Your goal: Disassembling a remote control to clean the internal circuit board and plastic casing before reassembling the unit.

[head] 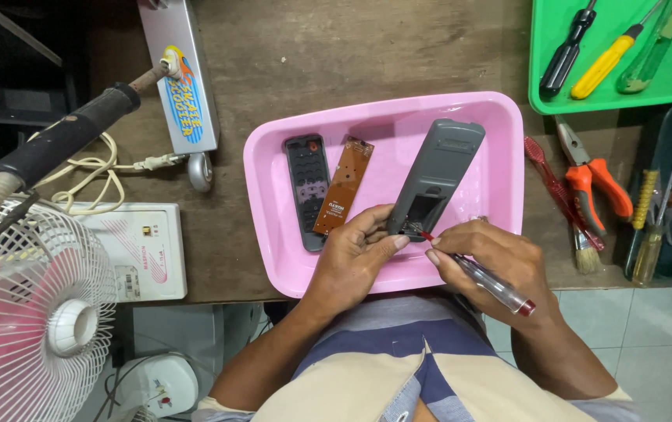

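Nearest the person, over the near rim of the pink tray, the left hand is curled closed around the lower end of a grey remote-control back shell, steadying it. The right hand pinches a clear-handled screwdriver with a red cap, its tip set into the open battery bay at the shell's near end. The remote is already apart: further into the tray, left of the shell, lie the dark keypad front and the brown circuit board, touching side by side. Judging by this, opening is done and work on the shell is in hand; reassembly remains. Beyond the tray, on the table, a green tray holds more screwdrivers, orange pliers to the right.
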